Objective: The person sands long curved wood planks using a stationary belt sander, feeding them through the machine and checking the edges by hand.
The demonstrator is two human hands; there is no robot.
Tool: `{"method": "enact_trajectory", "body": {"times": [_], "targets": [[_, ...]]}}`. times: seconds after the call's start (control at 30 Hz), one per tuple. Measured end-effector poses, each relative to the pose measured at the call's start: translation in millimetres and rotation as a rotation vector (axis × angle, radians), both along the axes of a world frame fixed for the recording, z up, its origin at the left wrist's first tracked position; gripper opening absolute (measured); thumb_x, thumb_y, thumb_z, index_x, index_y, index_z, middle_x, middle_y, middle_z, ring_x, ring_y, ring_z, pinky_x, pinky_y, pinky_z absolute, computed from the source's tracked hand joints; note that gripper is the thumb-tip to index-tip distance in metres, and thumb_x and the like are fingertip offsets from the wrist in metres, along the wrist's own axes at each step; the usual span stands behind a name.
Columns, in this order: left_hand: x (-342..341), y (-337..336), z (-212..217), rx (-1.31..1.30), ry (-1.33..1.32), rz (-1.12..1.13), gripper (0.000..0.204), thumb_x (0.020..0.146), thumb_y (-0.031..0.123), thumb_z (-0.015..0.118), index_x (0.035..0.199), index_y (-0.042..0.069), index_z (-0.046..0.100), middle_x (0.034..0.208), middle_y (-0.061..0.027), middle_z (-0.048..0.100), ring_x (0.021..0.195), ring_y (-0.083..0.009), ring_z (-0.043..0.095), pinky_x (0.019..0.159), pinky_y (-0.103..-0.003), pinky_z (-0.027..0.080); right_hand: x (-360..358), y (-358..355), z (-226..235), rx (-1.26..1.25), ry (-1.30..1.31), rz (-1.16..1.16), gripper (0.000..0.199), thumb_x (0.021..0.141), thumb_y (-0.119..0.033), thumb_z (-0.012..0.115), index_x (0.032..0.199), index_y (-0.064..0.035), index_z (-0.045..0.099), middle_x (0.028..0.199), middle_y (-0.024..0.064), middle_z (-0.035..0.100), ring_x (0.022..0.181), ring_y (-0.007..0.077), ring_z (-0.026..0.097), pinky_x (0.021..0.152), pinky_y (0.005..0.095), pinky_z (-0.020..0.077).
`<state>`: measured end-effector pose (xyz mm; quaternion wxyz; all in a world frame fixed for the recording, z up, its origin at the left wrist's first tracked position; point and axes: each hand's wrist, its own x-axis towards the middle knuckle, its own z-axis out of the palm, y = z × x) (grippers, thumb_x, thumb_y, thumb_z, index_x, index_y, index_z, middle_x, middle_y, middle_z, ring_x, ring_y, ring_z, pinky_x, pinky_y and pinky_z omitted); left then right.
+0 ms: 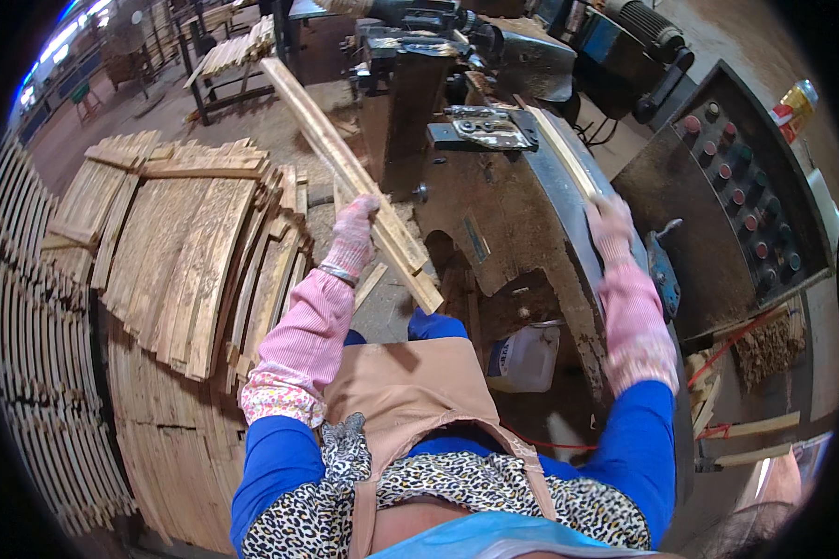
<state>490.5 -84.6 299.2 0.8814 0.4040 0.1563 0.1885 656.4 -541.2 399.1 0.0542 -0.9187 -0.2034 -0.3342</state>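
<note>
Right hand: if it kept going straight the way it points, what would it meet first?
The right hand points up along the pale wooden strip on the machine bed. Likely first the metal clamp block, though depth is unclear.

Pale pink knitted gloves are worn on the left hand (354, 233) and the right hand (611, 226). Pink ribbed oversleeves (303, 326), the left one cuffed in floral cloth, are drawn over bright blue sleeves (270, 461). At the lower centre of the frame, a tan apron (410, 387) is strapped over a leopard-print top (457, 484).
</note>
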Motion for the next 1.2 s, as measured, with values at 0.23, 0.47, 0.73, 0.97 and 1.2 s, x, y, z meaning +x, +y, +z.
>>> {"method": "enact_trajectory", "body": {"times": [0.23,0.47,0.73,0.97,1.2], "targets": [[-15.4,-25.3,39.5,0.121,-0.111,0.065,0.037,0.096,0.033,0.063,0.110,0.000,0.069,0.094,-0.0072,0.069,0.086,-0.0192,0.066,0.084,-0.034,0.055,-127.2,234.4,23.3,0.298,1.017,0.593,0.084,0.088,-0.034,0.080,0.156,-0.0065,0.040,0.147,0.0183,0.057,0.135,0.0262,0.055,0.113,0.0363,0.0431],[35.8,-118.9,74.0,-0.009,-0.384,-0.082,0.062,0.104,0.057,0.052,0.136,0.004,0.056,0.114,-0.0087,0.068,0.105,-0.0216,0.066,0.093,-0.036,0.055,-195.0,128.8,40.6,0.395,0.676,0.515,0.071,0.090,-0.024,0.071,0.153,-0.0049,0.044,0.132,0.0228,0.062,0.125,0.0359,0.060,0.109,0.0402,0.0446],[18.7,-198.5,82.7,0.275,-0.054,-0.727,0.052,0.102,0.038,0.065,0.141,0.007,0.051,0.108,-0.0029,0.064,0.088,-0.0116,0.061,0.074,-0.027,0.054,-304.6,-77.3,32.8,0.080,0.293,-0.118,0.061,0.092,-0.017,0.067,0.150,-0.0057,0.049,0.121,0.0214,0.064,0.109,0.0390,0.063,0.098,0.0443,0.0503],[13.9,-96.2,-26.9,0.207,0.350,-0.447,0.045,0.098,0.045,0.067,0.122,0.008,0.064,0.094,-0.0052,0.068,0.072,-0.0159,0.064,0.061,-0.030,0.053,-163.8,-83.1,-21.0,0.438,0.128,-0.152,0.060,0.096,-0.027,0.064,0.152,-0.0156,0.047,0.119,0.0197,0.064,0.113,0.0389,0.060,0.098,0.0477,0.0481],[41.4,3.6,-36.7,0.099,0.235,-0.234,0.035,0.096,0.046,0.065,0.101,0.012,0.059,0.082,-0.0047,0.061,0.060,-0.0182,0.061,0.050,-0.032,0.046,33.0,38.6,-7.9,0.299,-0.097,-0.320,0.056,0.100,-0.041,0.056,0.153,-0.0299,0.044,0.119,0.0185,0.063,0.110,0.0415,0.062,0.090,0.0530,0.0525]]}}
